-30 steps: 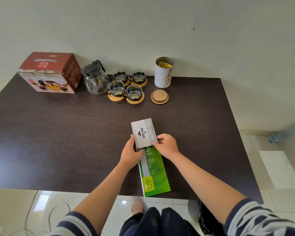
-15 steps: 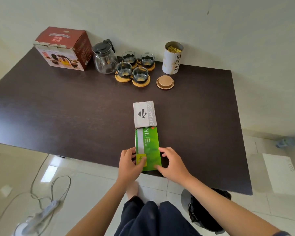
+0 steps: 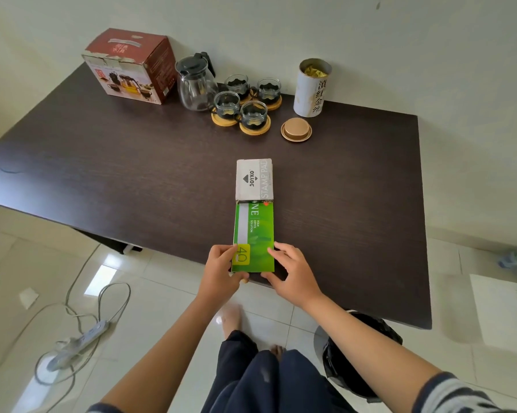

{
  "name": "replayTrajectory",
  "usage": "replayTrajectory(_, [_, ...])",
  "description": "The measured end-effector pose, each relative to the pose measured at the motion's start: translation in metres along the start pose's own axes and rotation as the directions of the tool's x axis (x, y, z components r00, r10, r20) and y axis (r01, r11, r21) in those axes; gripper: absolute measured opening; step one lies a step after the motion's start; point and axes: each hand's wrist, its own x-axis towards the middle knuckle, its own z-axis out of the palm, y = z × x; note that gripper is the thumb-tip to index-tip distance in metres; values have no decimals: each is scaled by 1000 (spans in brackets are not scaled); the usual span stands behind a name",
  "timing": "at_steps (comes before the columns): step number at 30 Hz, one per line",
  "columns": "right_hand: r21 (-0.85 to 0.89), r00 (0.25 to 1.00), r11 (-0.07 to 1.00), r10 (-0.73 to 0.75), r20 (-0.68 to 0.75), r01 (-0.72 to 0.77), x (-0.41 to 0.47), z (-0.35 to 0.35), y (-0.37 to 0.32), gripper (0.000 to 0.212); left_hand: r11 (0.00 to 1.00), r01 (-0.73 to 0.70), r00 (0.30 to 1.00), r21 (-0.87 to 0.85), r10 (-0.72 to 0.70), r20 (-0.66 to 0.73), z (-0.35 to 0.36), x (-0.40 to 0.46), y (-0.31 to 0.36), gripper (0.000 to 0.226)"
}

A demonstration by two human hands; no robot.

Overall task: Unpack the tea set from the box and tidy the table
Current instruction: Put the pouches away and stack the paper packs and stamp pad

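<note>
Left hand [image 3: 221,271] pinching near-left corner of green box [image 3: 253,237], thumb on the yellow "40" patch, fingers under the table edge. Right hand [image 3: 291,274] with curled fingers against near-right side, thumb at the near end. Hands apart, box between them. Grey stamp pad box [image 3: 254,179] stacked on the green box's far end, 12 o'clock from hands.

Likely step: squaring or shifting the stack. Near end at the edge of the table [image 3: 102,162]; best to push toward 12, keep pressure even both sides so the top box doesn't skew or slide off.

Tea set already out, far at 12: glass teapot [image 3: 196,84], four glass cups [image 3: 246,99] on wooden coasters, red tea set box [image 3: 130,65] at 11, closed. Tea canister [image 3: 310,87] at 1, open, lid [image 3: 296,129] just in front.

Readable: "JOYKO", "STAMP PAD"; "NE", "YOUR OFFICE SOLUTION", "40"; Chinese characters on canister, red box print too small.
</note>
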Motion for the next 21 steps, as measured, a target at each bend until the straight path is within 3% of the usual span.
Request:
replayTrajectory(6, [48,997,998,40,-61,-37,7,0,-1,54,999,43,992,10,-41,-116,6,0,-1,52])
replayTrajectory(21, [-81,992,995,-71,-102,62,-3,11,2,39,975,-141,984,174,157,-85,10,0,-16,38])
